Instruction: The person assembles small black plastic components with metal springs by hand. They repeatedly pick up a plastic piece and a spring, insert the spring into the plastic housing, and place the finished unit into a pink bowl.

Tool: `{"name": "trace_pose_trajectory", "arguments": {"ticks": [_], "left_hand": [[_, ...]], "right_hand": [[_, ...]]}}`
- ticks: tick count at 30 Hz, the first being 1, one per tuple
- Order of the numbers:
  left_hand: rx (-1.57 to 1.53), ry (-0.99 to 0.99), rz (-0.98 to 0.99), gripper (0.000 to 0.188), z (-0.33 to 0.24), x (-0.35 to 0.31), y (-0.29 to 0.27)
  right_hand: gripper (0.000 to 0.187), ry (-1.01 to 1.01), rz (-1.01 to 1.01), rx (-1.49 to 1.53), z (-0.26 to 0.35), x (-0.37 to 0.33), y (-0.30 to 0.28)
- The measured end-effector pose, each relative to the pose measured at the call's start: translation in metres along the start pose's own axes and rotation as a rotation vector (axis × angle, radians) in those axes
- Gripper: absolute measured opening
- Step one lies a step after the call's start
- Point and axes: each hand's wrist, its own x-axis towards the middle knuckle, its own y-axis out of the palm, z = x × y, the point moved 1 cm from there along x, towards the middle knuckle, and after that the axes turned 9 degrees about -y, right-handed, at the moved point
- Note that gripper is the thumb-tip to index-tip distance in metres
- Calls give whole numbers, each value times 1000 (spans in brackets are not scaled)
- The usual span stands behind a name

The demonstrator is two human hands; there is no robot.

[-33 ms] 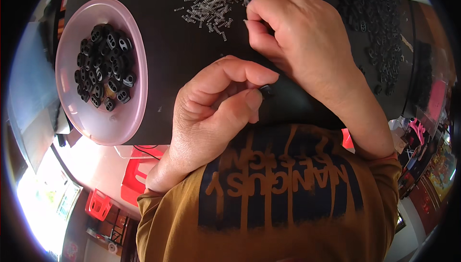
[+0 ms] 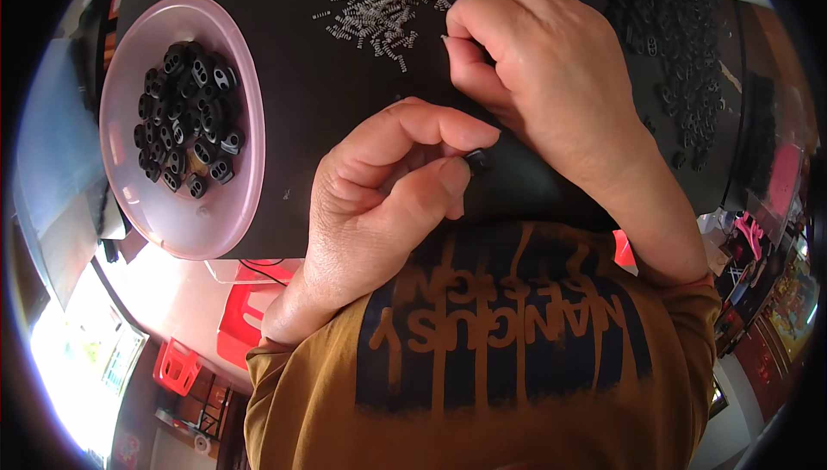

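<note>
Could well slip from the pinch: a small black hard-looking piece [image 2: 478,158], held only by the fingertips of the left hand [image 2: 370,186]. Could then land on the matte black tabletop [image 2: 293,82] below the fingers and be hard to spot, black on black. Could also scatter the loose heap of thin silvery metal coil springs [image 2: 388,5], through a stray brush from the right hand [image 2: 551,74], just beside it.

Lies at the tips of the left thumb and forefinger, clamped between them, jutting past the thumb. Right thumb and forefinger curled toward each other; no telling whether touching or gripping anything, tips partly hidden. Well apart, left of the left fingers: a translucent pink rounded plastic bowl [image 2: 237,211], with black two-holed plastic pieces [image 2: 181,117] inside. Right of the right fingers: a spread of small black parts [image 2: 680,39].
</note>
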Motion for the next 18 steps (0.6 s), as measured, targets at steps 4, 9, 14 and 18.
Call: {"name": "trace_pose_trajectory", "arguments": {"ticks": [4,9,14,18], "left_hand": [[-39,11,-10,22,2,0,-1],[-169,45,41,27,5,5,-3],[-231,41,49,28,7,7,8],[-187,56,82,26,5,10,13]], "right_hand": [[21,-16,-50,5,-2,-15,-2],[15,185,-86,448,0,-34,-21],[13,410,-216,996,11,-53,-27],[14,451,-342,1127,19,-63,-23]]}}
